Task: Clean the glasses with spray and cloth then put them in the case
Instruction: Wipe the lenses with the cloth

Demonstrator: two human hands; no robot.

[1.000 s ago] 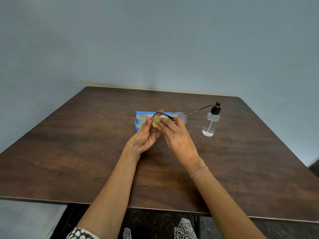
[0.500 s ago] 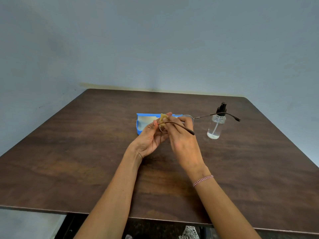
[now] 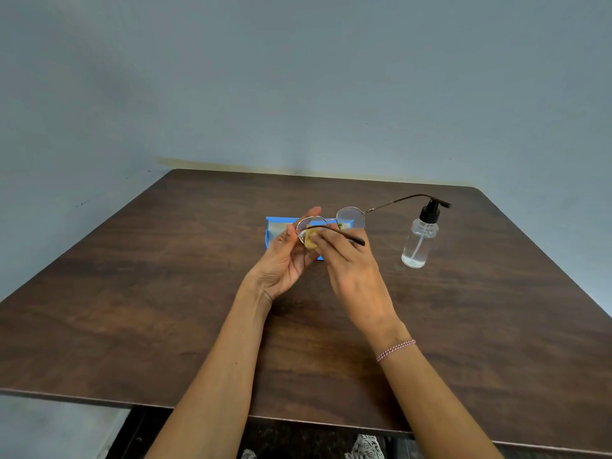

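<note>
Wiping: glasses [image 3: 350,217] held above desk [image 3: 132,293]; left hand [image 3: 287,260] grips frame, right hand [image 3: 351,273] pinches cloth [image 3: 310,239], apparently on left lens. Use light circular strokes. Case [image 3: 273,228] behind.

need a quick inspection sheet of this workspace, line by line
surface: dark wood table, bare apart from the job's things
glasses: held above the table, temples unfolded, one reaching toward the bottle
cloth: small yellow piece pressed on the left lens
case: blue, open, on the table behind the hands
bottle: clear, black pump, upright to the right, little liquid left
clutter: nothing seen
grippers: left hand holds the frame by the left lens; right hand pinches the cloth on it
cables: nothing seen
surroundings: plain grey wall; patterned fabric at the bottom edge
</note>
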